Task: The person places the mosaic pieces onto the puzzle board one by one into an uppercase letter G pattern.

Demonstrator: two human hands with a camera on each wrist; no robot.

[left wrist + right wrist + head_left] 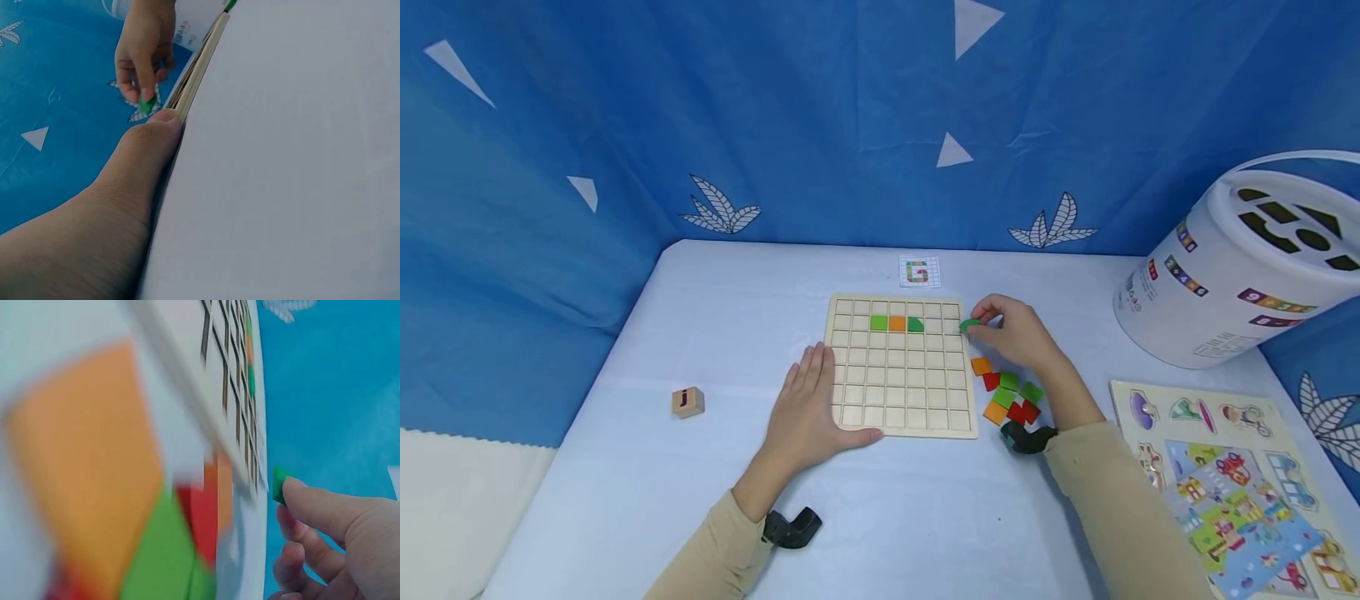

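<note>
In the middle of the head view lies a wooden grid board (901,367) on the pale table (625,333). Only three cells are filled, all in the second row from the top: a green square tile (878,322), an orange square tile (897,323) and a green quarter-round tile (915,324). Every other cell shows bare wood, so I judge the work is at its beginning; the largest part is left.

Above the board, near the upper centre of the frame, stands a small pattern card (919,272) with a letter G drawn in coloured squares (its single cells are too small to read).

The right hand (1018,333) is at the board's upper right corner and pinches a green tile (970,325) between thumb and fingertips. This tile hangs just beside the board edge, not yet in any cell. The right wrist view shows the same tile (279,484) at the fingertip, close to the board rim.

The left hand (808,404) lies flat with straight fingers, its palm on the table and its fingers against the board's lower left side; it holds nothing.

Below the right hand, to the right of the board, waits a loose pile of tiles (1007,396) in orange, red and green.

At the right of the frame are a white shape-sorter bucket (1240,267) and a peg puzzle board (1225,475); at the left a wooden letter cube (688,402).
</note>
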